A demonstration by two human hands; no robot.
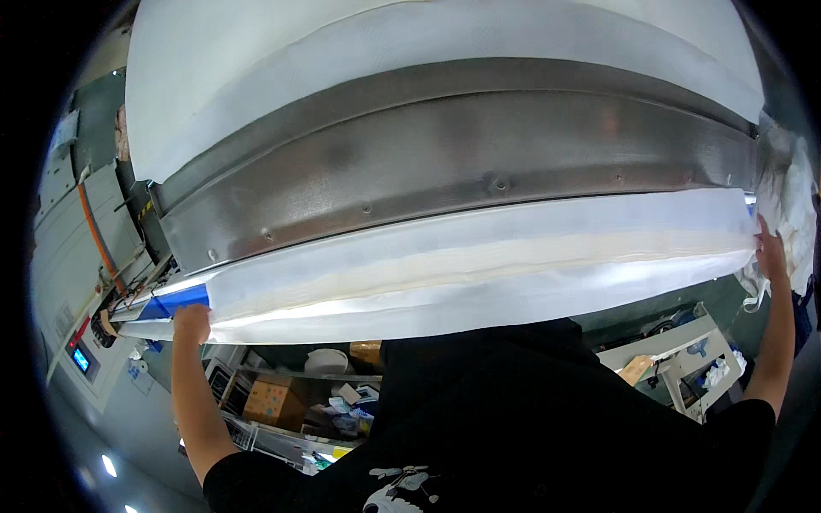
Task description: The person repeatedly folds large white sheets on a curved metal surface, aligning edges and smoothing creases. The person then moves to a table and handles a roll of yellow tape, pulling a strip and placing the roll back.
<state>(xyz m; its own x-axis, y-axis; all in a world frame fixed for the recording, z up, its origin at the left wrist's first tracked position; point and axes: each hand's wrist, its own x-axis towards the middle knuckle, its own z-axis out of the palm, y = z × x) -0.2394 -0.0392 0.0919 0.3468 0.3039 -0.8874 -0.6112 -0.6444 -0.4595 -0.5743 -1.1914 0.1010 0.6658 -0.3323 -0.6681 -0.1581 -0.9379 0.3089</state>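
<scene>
A long folded band of white cloth [479, 256] stretches across in front of me, its layers lying one on another. My left hand [191, 324] is closed at the band's left end, beside a blue strip [178, 301]. Far to the right, my right hand [769, 250] grips the other end, fingers partly hidden behind the cloth edge. Just beyond the band runs a wide grey metal plate [462, 154] with several small screws or rivets. A broad white sheet [445, 34] covers the surface past the plate.
Loose whitish material [785, 197] hangs at the far right. A control panel with a lit screen [81, 357] and an orange hose [98, 227] are on the left. Below the band are a cardboard box [275, 402] among shelved clutter and a white cart [676, 355].
</scene>
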